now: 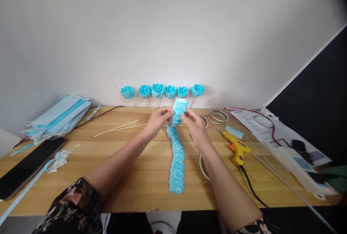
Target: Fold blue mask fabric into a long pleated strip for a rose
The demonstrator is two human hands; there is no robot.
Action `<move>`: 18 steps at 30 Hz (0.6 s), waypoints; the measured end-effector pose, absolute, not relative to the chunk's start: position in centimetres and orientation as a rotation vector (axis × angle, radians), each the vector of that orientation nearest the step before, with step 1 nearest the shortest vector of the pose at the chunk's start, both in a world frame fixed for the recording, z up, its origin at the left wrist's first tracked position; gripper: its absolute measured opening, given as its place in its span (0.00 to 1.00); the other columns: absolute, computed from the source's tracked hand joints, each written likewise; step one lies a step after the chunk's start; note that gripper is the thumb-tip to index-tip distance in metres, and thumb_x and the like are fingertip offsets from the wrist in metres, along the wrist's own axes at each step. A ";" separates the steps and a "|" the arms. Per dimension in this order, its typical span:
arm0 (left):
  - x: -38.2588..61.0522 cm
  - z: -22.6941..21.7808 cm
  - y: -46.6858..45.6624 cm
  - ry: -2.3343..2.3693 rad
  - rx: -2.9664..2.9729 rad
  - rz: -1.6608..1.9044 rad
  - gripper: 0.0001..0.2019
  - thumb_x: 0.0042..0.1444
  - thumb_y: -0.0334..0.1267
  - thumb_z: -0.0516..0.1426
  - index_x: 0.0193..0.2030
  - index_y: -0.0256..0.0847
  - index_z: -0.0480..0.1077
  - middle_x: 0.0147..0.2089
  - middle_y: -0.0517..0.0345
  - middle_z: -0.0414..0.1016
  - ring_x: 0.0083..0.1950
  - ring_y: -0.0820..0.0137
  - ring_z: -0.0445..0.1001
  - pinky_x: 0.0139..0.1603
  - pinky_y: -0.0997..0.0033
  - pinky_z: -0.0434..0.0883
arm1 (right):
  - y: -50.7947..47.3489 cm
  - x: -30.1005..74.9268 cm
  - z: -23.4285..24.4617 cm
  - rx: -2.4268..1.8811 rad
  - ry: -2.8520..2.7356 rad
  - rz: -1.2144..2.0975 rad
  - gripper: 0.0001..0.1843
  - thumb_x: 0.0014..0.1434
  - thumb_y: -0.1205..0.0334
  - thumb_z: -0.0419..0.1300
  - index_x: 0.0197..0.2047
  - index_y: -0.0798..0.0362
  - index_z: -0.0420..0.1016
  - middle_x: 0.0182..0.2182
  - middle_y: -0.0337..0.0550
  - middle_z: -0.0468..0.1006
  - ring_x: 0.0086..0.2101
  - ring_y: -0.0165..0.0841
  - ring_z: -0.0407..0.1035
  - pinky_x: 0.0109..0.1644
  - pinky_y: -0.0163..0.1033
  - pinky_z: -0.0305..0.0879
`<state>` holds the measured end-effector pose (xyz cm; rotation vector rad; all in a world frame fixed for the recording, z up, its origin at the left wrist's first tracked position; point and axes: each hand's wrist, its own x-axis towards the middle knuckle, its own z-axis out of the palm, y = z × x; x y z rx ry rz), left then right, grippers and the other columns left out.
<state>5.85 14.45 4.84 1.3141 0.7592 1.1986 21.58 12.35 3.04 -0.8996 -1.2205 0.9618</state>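
A long strip of folded blue mask fabric [176, 161] runs down the middle of the table toward me. Its far end is raised off the wood between my two hands. My left hand [159, 119] pinches that end from the left side, thumb and fingers closed on it. From the right, my right hand [194, 122] grips the same end with thumb and fingertips. White strips show at the top edge of the fabric. Behind my hands, several blue fabric roses [157, 90] on thin sticks lean in a row against the wall.
At left lie a stack of blue face masks [61, 116], a phone [29, 165] and white scraps [58, 160]. Wooden sticks [116, 128] lie left of centre. A yellow glue gun [238, 148], tape rolls [218, 117] and a power strip [305, 170] are at right.
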 end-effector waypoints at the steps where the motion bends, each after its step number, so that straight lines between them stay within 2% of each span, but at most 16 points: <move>1: 5.8 4.9 14.5 0.763 1.328 1.211 0.14 0.49 0.48 0.64 0.28 0.37 0.73 0.26 0.61 0.70 0.29 0.75 0.66 0.36 0.73 0.65 | 12.4 21.6 3.1 -0.909 -1.214 0.946 0.15 0.51 0.55 0.68 0.42 0.51 0.80 0.36 0.39 0.80 0.39 0.34 0.71 0.48 0.38 0.67; 7: 4.3 7.3 13.5 0.804 1.421 1.445 0.12 0.55 0.43 0.62 0.43 0.40 0.77 0.36 0.59 0.78 0.36 0.74 0.71 0.43 0.72 0.68 | 12.7 21.7 2.8 -0.894 -1.114 0.930 0.13 0.51 0.55 0.67 0.40 0.51 0.79 0.32 0.36 0.78 0.34 0.30 0.69 0.44 0.37 0.67; 13: 2.0 10.1 8.7 0.801 1.538 1.601 0.09 0.59 0.40 0.61 0.43 0.42 0.78 0.38 0.57 0.79 0.39 0.72 0.74 0.45 0.71 0.71 | 13.3 21.5 1.7 -0.890 -1.117 0.935 0.19 0.51 0.52 0.65 0.44 0.51 0.78 0.36 0.39 0.80 0.37 0.33 0.71 0.47 0.40 0.70; 18: 1.1 8.4 6.1 0.883 1.450 1.544 0.09 0.57 0.41 0.62 0.41 0.41 0.79 0.36 0.57 0.79 0.38 0.72 0.74 0.44 0.71 0.72 | 14.7 22.2 0.8 -1.153 -1.271 0.791 0.23 0.55 0.55 0.60 0.53 0.54 0.76 0.37 0.43 0.82 0.40 0.38 0.75 0.51 0.45 0.70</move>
